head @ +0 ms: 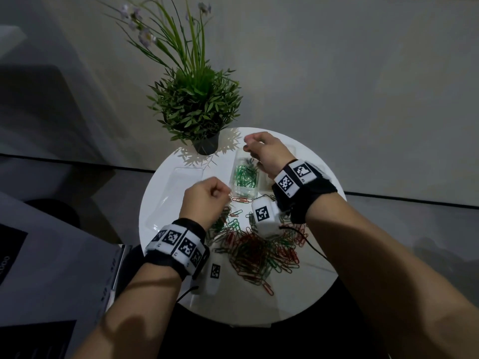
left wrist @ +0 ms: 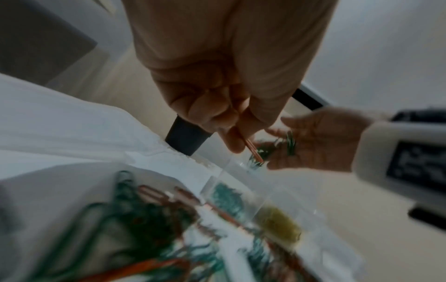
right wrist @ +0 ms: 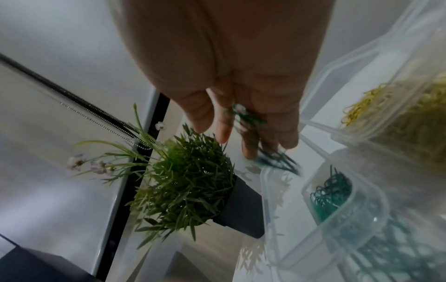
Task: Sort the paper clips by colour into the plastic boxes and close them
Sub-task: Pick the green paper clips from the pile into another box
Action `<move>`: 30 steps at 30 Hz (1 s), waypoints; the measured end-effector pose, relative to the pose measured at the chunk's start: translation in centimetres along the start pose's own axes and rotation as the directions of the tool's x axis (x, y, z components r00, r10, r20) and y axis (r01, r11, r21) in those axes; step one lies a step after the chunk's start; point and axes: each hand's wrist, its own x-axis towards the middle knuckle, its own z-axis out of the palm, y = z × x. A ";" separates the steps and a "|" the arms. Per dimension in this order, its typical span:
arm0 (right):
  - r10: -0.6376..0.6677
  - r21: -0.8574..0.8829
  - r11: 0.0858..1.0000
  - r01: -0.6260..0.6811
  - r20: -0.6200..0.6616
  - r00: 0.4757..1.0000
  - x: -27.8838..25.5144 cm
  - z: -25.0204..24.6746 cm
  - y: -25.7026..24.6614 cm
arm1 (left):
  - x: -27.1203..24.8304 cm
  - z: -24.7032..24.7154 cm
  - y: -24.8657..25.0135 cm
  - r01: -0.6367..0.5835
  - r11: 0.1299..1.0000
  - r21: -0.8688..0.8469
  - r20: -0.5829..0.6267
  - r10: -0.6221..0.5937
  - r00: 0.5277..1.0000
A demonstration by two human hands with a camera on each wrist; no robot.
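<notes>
Round white table (head: 181,301) seen from the head camera, with a mixed heap of red and green paper clips (head: 259,252) at its near centre. The left hand (head: 207,198) was held over the far edge of the heap, fingers curled, pinching a single red clip (left wrist: 252,150) between thumb and fingertips, as the left wrist view showed. The right hand (head: 267,151) was raised over the far end of an open clear plastic box (head: 243,177) that already contained green clips; its fingers were loosely extended, with several green clips (right wrist: 251,118) lying against the palm and fingers and others, blurred, at the fingertips just above the box rim. The two hands were apart, one on either side of this box. A second clear box holding yellow clips (right wrist: 398,114) stood just beside the green one, mostly hidden under the right wrist in the head view. A clear, empty-looking tray or lid (head: 176,195) lay to the left. A potted plant (head: 197,104) stood at the table's far edge
</notes>
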 end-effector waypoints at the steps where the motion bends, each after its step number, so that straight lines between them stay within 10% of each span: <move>1: -0.014 -0.047 0.999 0.015 0.024 1.000 0.3 0.0 0.0 | -0.4 0.0 -0.6 0.002 0.998 0.065 0.033 -0.005 0.999; 9: -0.049 -0.120 0.991 0.059 0.087 0.995 -0.5 0.3 -0.3 | -1.4 -0.2 -3.2 0.062 0.983 0.174 0.081 -0.077 0.994; 16: -0.019 0.208 0.978 0.017 0.008 1.000 -4.8 -2.1 0.0 | -4.4 -3.2 -5.3 0.088 0.942 0.323 0.088 -0.122 0.989; 21: 0.005 -0.215 0.976 0.022 0.122 0.993 -10.5 -3.7 4.8 | -7.7 -4.0 -6.5 0.050 0.909 0.413 0.163 -0.128 0.978; 30: -0.010 -0.797 0.490 0.353 0.399 0.917 -12.1 -0.4 8.1 | -9.1 -1.7 -5.0 -0.022 0.840 0.542 0.258 -0.142 0.956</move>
